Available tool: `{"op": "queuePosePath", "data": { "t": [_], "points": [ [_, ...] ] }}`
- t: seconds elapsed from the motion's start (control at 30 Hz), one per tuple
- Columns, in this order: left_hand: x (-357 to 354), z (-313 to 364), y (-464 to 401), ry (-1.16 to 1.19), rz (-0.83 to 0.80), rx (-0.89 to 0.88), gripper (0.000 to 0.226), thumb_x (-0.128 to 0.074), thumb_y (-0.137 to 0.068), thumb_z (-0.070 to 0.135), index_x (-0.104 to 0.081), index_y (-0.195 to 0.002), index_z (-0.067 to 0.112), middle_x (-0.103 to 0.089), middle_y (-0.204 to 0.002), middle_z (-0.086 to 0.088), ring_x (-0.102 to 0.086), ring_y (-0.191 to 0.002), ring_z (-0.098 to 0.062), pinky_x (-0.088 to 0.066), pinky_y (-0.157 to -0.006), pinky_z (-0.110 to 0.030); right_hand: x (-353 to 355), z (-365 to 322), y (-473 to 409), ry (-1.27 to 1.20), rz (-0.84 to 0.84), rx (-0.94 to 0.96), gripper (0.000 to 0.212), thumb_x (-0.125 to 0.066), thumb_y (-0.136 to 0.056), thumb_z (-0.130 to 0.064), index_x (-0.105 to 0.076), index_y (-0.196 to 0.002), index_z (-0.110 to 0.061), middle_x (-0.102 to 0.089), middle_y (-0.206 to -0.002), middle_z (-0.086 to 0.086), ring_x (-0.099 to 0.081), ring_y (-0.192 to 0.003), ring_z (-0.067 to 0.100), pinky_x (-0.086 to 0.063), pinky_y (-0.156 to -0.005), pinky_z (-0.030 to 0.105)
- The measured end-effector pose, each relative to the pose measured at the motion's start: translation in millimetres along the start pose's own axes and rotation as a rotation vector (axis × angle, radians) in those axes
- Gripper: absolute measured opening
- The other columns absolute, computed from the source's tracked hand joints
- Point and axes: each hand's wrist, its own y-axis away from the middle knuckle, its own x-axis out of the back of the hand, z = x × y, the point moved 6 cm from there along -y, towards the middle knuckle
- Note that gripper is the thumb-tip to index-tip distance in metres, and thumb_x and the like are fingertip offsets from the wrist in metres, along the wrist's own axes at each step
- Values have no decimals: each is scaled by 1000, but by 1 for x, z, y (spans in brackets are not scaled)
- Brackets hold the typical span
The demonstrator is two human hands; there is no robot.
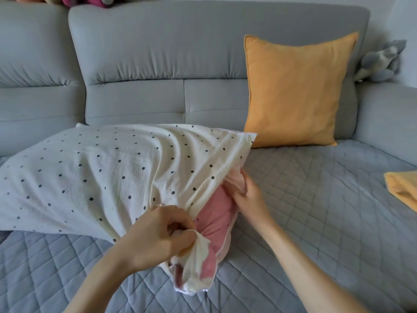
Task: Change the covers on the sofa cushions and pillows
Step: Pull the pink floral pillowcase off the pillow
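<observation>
One long pillow lies across the quilted seat cover (316,199) of the grey sofa (203,53), its pink inner (214,213) showing at the open end of the dotted cream pillowcase (101,172). The left hand (155,236) is pinched closed on the case's bunched hem and the right hand (248,195) grips the opposite edge. Uneven pulling could probably twist the case or snag the inner. Also present: one orange cushion (295,91), one folded orange cover (404,188).

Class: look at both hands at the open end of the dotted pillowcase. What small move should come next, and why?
Probably draw the open edge of the dotted pillowcase further, one way along the pink pillow. The left hand has bunched its lower edge, the right hand pinches the upper, and pink shows between them; on or off, I cannot tell.
</observation>
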Motion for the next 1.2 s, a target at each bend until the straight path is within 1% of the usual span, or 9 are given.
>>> {"op": "queuePosePath", "data": {
  "t": [0.13,0.23,0.37,0.53,0.63,0.73,0.9,1.03,1.2],
  "points": [
    [13,13,-7,-290,230,-51,31,-41,-73,56,-60,-87,36,-62,-72,15,-55,-69,-6,-44,-64,-20,2,-13,4,-52,190,12,30,-41,-99,-14,-61,-119,-24,-64,-117,-11,-56,-111,0,-44,-97,26],
    [20,36,-28,-670,364,-207,55,-40,-74,60,-44,-123,35,-55,-117,9,-49,-107,-19,-43,-87,-39,3,-34,8,-211,140,-1,30,-38,-101,-28,-61,-119,-28,-66,-114,-12,-59,-109,1,-46,-92,22],
    [19,54,-77,-709,108,-243,87,-35,-63,74,4,-138,53,8,-155,8,13,-142,-16,-3,-112,-50,2,-47,10,-522,41,-97,32,-37,-100,-35,-64,-111,-22,-72,-102,-1,-67,-97,13,-52,-80,29],
    [30,66,-115,-606,-133,-217,95,-54,-60,73,5,-134,62,12,-154,18,20,-141,-8,11,-113,-48,-1,-54,6,-542,-66,-166,44,-32,-98,-42,-64,-112,-15,-71,-107,6,-66,-101,17,-51,-89,34],
    [38,77,-121,-593,-57,-327,75,-46,-67,71,-16,-134,58,-26,-147,17,-20,-137,-9,-17,-113,-46,-5,-57,1,-450,-88,-205,47,-33,-96,-49,-70,-95,-20,-74,-93,6,-70,-87,18,-55,-69,30],
    [36,85,-123,-713,11,-434,68,-39,-72,65,-39,-135,39,-55,-127,8,-50,-115,-15,-37,-98,-34,-5,-56,-3,-399,-75,-218,54,-36,-93,-55,-72,-88,-14,-73,-91,12,-70,-87,26,-54,-81,44],
    [42,84,-122,-729,233,-491,45,-36,-82,53,-59,-112,28,-69,-90,5,-64,-80,-25,-36,-62,-28,5,-69,2,-204,1,-46,69,-52,-72,-75,-55,-73,-6,-56,-71,16,-55,-68,28,-41,-59,35],
    [41,77,-130,-716,371,-394,56,-23,-75,58,-58,-84,15,-64,-63,-6,-59,-60,-35,-34,-51,-32,12,-78,5,-88,24,154,65,-68,-73,-51,-38,-130,-35,-47,-122,-24,-48,-107,-14,-42,-78,3],
    [37,71,-132,-634,267,-292,46,-37,-81,63,-56,-80,21,-57,-62,9,-55,-63,-18,-40,-61,-33,11,-84,2,139,0,421,38,-52,-95,-16,-46,-131,-29,-52,-120,-28,-48,-112,-16,-35,-89,3]
  ]
}}
